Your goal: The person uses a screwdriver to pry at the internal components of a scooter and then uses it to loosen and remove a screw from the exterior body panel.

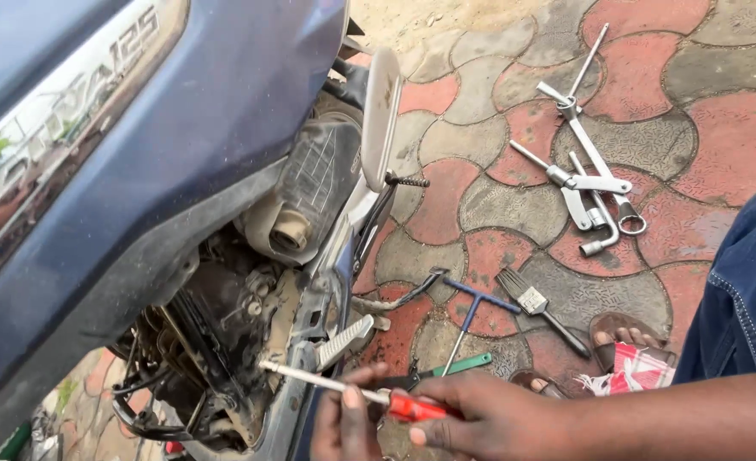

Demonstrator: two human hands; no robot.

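My right hand [489,420] grips the red handle of a screwdriver [356,389], whose metal shaft points left into the grimy engine area [224,333] of a blue scooter [181,119]. My left hand [344,418] rests just below the shaft near the handle, fingers curled against it. The shaft tip sits close to the scooter's lower frame beside a ribbed footrest [344,340].
On the red and grey paving lie a blue T-handle wrench [472,316], a paintbrush [536,309], a green-handled tool [450,367] and several silver socket wrenches [587,175]. A sandalled foot [621,333], a red and white cloth [638,369] and my denim-clad knee [741,290] are at right.
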